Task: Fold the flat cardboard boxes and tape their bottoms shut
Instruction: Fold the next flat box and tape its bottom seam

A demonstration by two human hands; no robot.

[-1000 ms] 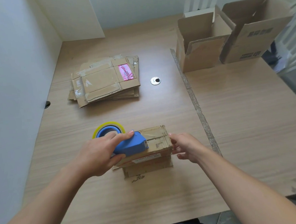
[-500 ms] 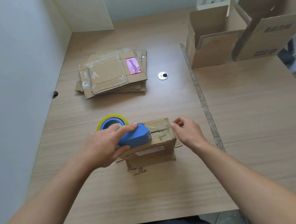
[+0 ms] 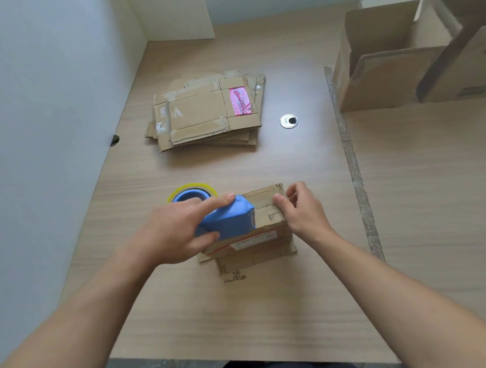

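Observation:
A small folded cardboard box stands bottom-up in the middle of the wooden table. My left hand grips a blue tape dispenser with a yellow-rimmed roll, laid on the box's left half, index finger stretched along its top. My right hand rests on the box's right end, fingertips and thumb pressing at the tape strip along the centre seam. A stack of flat cardboard boxes, the top one with a pink label, lies farther back.
Two assembled open boxes stand at the back right, beyond a taped seam between two tabletops. A round metal cable grommet sits behind the work area. A white wall runs along the left edge.
My right hand has climbed from the box's right side onto its top right end. The left hand and dispenser hold the same place on the box; the camera has shifted slightly.

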